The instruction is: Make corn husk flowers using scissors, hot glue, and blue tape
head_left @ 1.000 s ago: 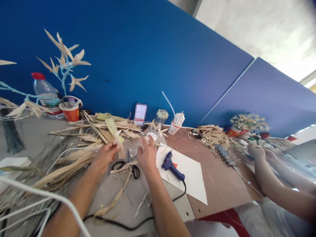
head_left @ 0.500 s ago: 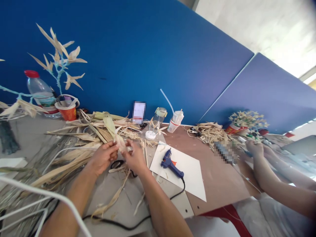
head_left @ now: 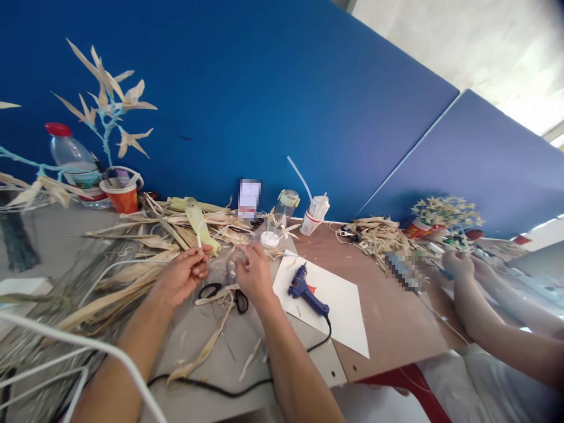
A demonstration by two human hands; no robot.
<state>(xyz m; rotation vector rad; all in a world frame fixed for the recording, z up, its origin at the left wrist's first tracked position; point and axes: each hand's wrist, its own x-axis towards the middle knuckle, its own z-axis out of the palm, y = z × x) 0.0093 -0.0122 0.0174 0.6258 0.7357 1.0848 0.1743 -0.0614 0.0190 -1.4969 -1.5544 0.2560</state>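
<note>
My left hand (head_left: pixel 187 273) is closed in a pinch on a thin pale husk strip (head_left: pixel 200 236), which sticks up from the fingertips. Behind it a broad greenish corn husk (head_left: pixel 198 220) lies on the pile of dried husks (head_left: pixel 163 238). A short gap to the right, my right hand (head_left: pixel 255 273) has its fingers curled together; whatever they hold, if anything, is too hidden to make out. Below and between the hands lie scissors with black handles (head_left: pixel 241 301), partly covered by husk scraps. A blue glue gun (head_left: pixel 308 292) rests on a white sheet (head_left: pixel 348 317) right of my right hand.
Along the blue partition (head_left: pixel 229 88) stand a red cup (head_left: pixel 122 197) with husk flowers, a bottle (head_left: pixel 73 161), a phone (head_left: pixel 249 198), a clear jar (head_left: pixel 287 205) and a white cup (head_left: pixel 311 223). A black cord (head_left: pixel 211 390) crosses the front. Another person's hands (head_left: pixel 458 264) work at right.
My hands were close together on a pale piece of husk and have drawn apart, the right one moving right. The thin strip now shows in my left fingers; the scissors' handles are more exposed.
</note>
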